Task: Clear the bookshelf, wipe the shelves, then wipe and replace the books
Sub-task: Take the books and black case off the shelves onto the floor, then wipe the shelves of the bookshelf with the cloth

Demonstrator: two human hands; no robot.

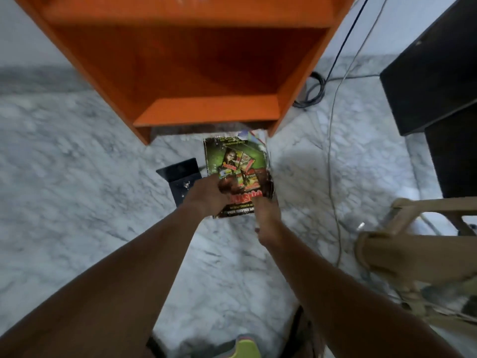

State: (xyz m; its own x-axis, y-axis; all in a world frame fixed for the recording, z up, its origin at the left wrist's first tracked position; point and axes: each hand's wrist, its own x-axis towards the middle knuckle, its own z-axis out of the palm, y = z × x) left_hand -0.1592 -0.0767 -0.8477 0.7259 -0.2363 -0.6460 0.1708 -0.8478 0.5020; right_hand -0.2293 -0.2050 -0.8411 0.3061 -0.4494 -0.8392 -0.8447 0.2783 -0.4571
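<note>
While I'm leaning over in front of the orange bookshelf point(206, 73), both my hands are on a book point(233, 161) with a glossy green and red cover, face up. The lettering is too blurred to read. My left hand point(206, 195) grips its near left side, fingers curled over the cover. My right hand point(267, 220) holds the near right corner, fingers wrapped round the edge. So neither hand is spread wide, both are closed on the book.

The book sits just below the front edge of the bottom shelf board point(206, 112), a bit right of the middle. There's at least one more cover peeking out under it at the far corner — can't tell how many. I also can't tell whether it's resting on the marble floor point(64, 177) or held just over it.

Just left of the book, on the floor, lies a dark flat thing point(180, 177), partly behind my left hand. Cables point(330, 151) run down the floor to the right of the shelf, with black furniture point(433, 73) beyond and a wooden frame point(413, 254) nearer me. My yellow-green shoe point(245, 347) shows at the bottom.
</note>
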